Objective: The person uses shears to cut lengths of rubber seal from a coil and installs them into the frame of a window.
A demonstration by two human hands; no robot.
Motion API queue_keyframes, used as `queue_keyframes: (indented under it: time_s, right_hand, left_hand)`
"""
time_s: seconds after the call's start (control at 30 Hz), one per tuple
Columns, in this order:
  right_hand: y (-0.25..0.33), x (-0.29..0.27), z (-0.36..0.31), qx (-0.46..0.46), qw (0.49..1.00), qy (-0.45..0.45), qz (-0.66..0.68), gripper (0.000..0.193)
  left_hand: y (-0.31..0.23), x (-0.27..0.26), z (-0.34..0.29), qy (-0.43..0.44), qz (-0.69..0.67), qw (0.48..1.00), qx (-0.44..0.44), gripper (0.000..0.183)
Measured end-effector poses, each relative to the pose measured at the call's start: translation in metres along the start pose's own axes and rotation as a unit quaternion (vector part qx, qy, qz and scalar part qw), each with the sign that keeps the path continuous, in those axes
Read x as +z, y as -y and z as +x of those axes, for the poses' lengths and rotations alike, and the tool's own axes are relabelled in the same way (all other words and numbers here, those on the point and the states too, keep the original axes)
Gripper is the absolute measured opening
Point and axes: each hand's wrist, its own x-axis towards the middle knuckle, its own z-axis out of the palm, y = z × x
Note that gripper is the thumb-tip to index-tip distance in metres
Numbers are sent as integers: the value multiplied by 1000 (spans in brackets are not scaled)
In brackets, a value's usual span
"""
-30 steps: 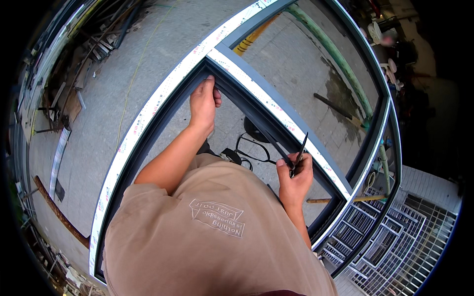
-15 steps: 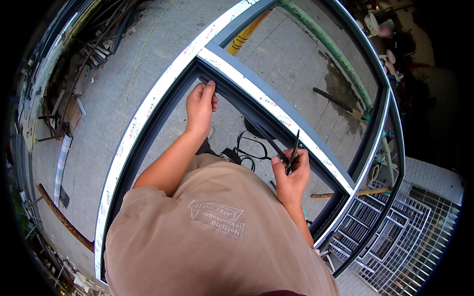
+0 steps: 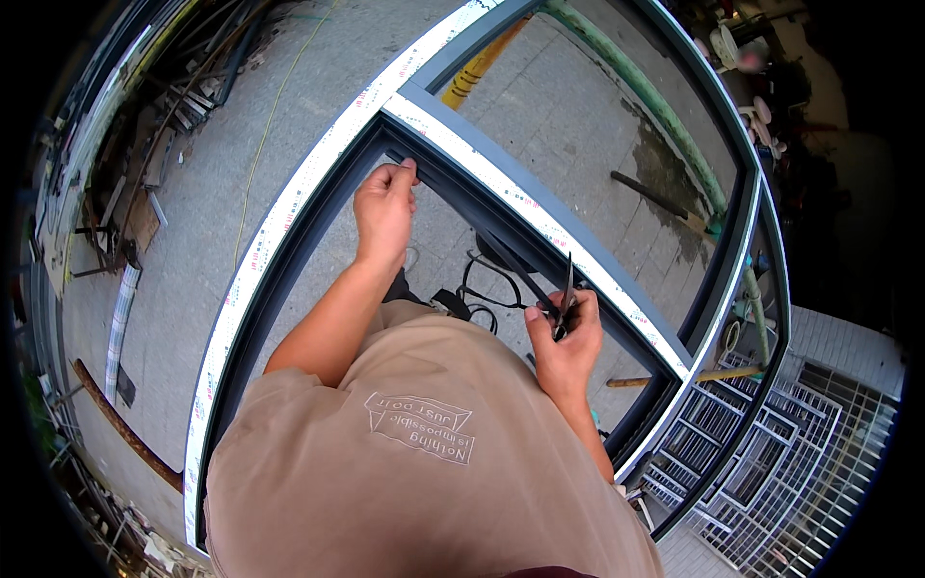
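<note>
- Here's my left hand point(image 3: 383, 207), thumb and fingers pinched closed on a long, thin, black flexible strip point(image 3: 520, 273), right near its end.
- And my right hand point(image 3: 570, 342), fingers curled closed around a dark, pointed, scissors-like metal tool point(image 3: 568, 275) and the strip's nearer part together!
- The strip itself: matte, dark, slender, running in a gentle slant between my hands, along the inner side of the crossbar.
- Around it, a dark grey metal frame point(image 3: 501, 154), faces covered in white printed film point(image 3: 289, 214), inner channels near-black.
- My left fingertips are by the frame's inner corner; the tool's tip points up toward the crossbar.
</note>
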Motion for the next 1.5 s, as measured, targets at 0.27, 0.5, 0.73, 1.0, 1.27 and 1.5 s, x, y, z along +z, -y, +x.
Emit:
queue_keyframes:
  time_s: [0.27,0.5,0.73,1.0,1.27,1.5]
  right_hand:
    - [1,2,0,-13,1000,4,-7,33]
    - [-2,5,0,-42,999,-9,8,37]
    - [-2,3,-1,-55,998,-3,-5,38]
    - [-6,3,0,-79,997,3,-11,39]
    - [-9,0,-1,-55,998,42,12,37]
    - [-54,-9,-16,-38,995,56,66,35]
  left_hand:
    - [-9,1,-1,-12,-11,1000,-26,30]
    - [-6,6,0,-41,-48,998,-21,29]
    - [-3,3,0,-19,-26,999,-14,32]
    - [5,7,-49,155,40,983,-85,35]
    - [8,21,-73,287,60,950,-105,31]
    - [18,31,-76,238,43,964,-110,28]
